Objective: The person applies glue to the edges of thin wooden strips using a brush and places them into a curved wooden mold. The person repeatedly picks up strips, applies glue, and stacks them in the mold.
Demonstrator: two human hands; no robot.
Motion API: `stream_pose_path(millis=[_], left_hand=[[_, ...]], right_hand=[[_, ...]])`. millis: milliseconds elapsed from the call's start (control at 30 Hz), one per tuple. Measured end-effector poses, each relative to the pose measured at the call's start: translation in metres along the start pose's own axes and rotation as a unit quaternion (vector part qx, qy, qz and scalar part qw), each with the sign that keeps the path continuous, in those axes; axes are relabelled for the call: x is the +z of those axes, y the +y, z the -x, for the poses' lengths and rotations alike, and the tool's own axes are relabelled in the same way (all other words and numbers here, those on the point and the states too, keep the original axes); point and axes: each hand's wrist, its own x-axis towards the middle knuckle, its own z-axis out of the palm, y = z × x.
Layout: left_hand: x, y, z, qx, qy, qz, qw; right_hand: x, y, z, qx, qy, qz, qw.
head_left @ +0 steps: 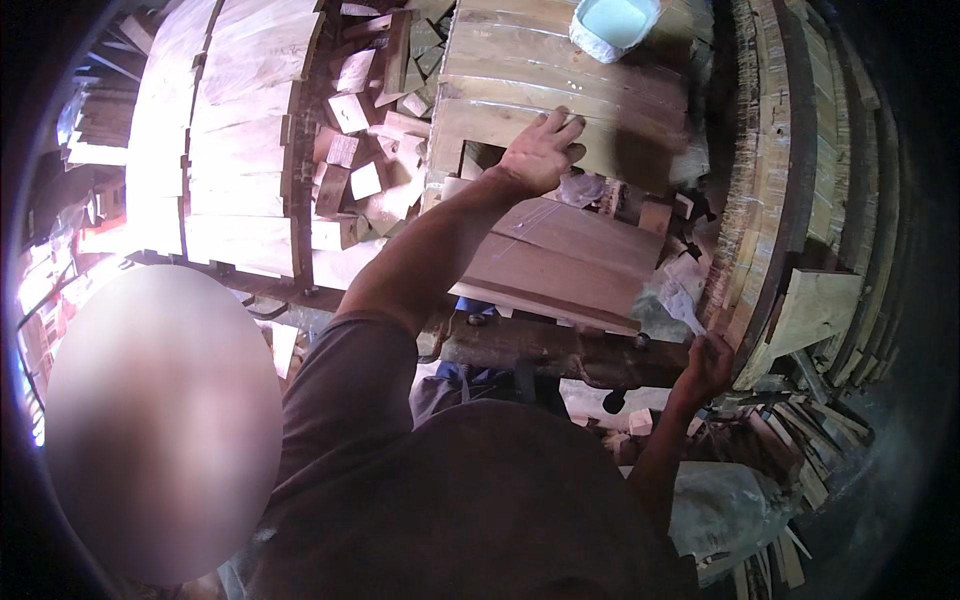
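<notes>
My left hand (pixel 545 152) reaches forward with its fingers spread, over the near edge of a pale panel of joined boards (pixel 520 85); it holds nothing. Whether the palm presses on the wood cannot be told. My right hand (pixel 708 366) is closed round the thin handle of a white-coated brush (pixel 680 302), held head forward at the right. Between my hands and my body lie reddish boards (pixel 570 250) side by side. A tub of pale liquid (pixel 614 22), its rim crusted white, stands on the far part of the panel.
A wide jointed panel (pixel 245 130) is at the left, with a heap of wood offcuts (pixel 360 175) beside it. A dark metal bar (pixel 540 350) runs before me. Stacked panels (pixel 800 150) curve along the right. Wood strips (pixel 800 440) lie lower right. A blurred oval (pixel 165 425) fills the lower left.
</notes>
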Motion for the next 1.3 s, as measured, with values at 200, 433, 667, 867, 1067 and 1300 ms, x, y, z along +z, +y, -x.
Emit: stream_pose_path(millis=[200,433,667,867,1067,1300], left_hand=[[0.017,-0.002,0.011,-0.037,0.011,-0.004,0.999],[0.027,0.038,0.018,-0.101,0.119,0.070,0.985],[-0.007,0.062,0.052,-0.225,-0.190,0.140,0.945],[-0.023,0.046,0.051,-0.264,-0.130,0.149,0.944],[-0.050,0.070,0.092,-0.214,-0.011,0.121,0.969],[-0.046,0.077,0.167,-0.176,0.043,0.098,0.978]], right_hand=[[0.021,-0.034,-0.002,0.086,0.032,-0.019,0.996],[0.008,-0.035,-0.006,0.064,0.070,-0.068,0.993],[-0.004,-0.031,0.030,0.099,0.088,-0.065,0.989],[-0.016,-0.044,0.047,0.100,0.099,-0.085,0.986],[-0.029,-0.025,0.063,0.041,0.121,-0.164,0.978],[-0.020,-0.050,0.070,0.021,0.109,-0.194,0.975]])
